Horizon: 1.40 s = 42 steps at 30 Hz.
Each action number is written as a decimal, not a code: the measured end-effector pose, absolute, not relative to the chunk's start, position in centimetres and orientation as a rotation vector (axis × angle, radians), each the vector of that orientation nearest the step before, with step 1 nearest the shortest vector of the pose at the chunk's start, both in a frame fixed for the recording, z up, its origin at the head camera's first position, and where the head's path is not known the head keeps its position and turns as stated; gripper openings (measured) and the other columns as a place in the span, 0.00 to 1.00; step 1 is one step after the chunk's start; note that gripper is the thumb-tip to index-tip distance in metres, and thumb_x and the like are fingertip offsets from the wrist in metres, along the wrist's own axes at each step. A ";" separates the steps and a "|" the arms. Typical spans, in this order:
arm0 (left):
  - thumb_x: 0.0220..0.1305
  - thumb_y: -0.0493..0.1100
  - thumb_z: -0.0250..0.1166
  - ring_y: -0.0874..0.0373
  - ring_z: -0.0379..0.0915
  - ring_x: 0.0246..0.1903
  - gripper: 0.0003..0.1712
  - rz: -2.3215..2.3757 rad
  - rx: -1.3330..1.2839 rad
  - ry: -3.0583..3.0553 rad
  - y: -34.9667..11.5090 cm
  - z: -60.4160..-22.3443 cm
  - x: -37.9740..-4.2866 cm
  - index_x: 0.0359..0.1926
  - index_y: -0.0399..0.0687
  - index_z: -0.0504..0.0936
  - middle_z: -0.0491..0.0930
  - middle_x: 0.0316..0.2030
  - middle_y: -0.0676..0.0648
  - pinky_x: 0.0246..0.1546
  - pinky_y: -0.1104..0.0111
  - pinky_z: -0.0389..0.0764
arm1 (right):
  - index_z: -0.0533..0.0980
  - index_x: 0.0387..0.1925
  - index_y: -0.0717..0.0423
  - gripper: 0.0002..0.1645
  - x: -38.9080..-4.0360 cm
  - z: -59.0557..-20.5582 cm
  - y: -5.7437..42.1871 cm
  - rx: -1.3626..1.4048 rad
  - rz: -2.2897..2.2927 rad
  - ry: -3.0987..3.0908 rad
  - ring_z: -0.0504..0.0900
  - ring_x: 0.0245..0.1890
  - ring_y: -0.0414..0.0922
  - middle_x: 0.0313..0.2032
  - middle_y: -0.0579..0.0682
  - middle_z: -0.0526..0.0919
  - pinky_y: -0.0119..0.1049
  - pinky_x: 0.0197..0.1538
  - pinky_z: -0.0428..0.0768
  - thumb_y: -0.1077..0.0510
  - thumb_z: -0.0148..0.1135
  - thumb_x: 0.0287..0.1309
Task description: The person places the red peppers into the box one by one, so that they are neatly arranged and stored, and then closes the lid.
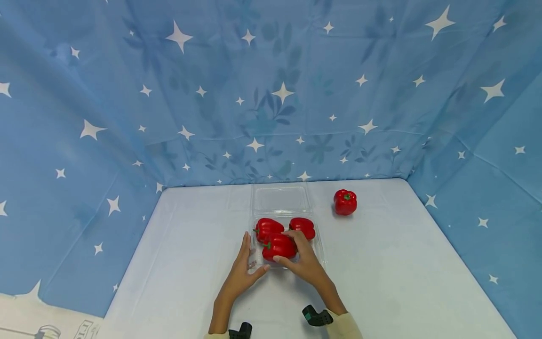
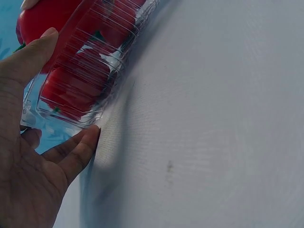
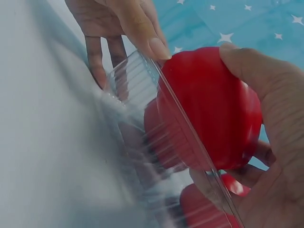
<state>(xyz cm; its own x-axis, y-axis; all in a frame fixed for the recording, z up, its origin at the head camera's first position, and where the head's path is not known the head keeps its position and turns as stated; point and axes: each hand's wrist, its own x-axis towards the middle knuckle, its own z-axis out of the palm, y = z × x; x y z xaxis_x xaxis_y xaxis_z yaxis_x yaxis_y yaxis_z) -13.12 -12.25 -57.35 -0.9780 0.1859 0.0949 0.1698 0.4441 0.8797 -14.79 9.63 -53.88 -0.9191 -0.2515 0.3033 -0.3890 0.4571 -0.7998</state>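
A clear plastic clamshell container [image 1: 320,249] lies with its lid [image 1: 281,197] folded back, away from me. My right hand [image 1: 306,267] grips a red bell pepper [image 1: 278,247] between thumb and fingers at the container's front. In the right wrist view this pepper [image 3: 209,104] rises above the near rim. Behind it are two more red bell peppers, one on the left [image 1: 267,227] and one on the right [image 1: 303,226]. My left hand [image 1: 238,281] spreads around the front left corner, its thumb at the rim and its straight fingers along the outside wall.
Another red bell pepper [image 1: 345,203] stands on the white table [image 1: 402,263], right of the lid. A blue curtain with white stars [image 1: 271,70] surrounds the table at the back and sides. Printed cloth [image 1: 51,320] shows at the lower left.
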 end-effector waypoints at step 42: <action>0.53 0.64 0.71 0.38 0.58 0.70 0.64 1.548 0.328 2.703 -12.5 -57.6 -13.3 0.78 0.53 0.40 0.40 0.78 0.48 0.59 0.47 0.76 | 0.73 0.63 0.49 0.40 -14.9 -53.8 8.3 0.666 1.248 -2.610 0.78 0.60 0.51 0.58 0.51 0.80 0.49 0.59 0.80 0.45 0.75 0.47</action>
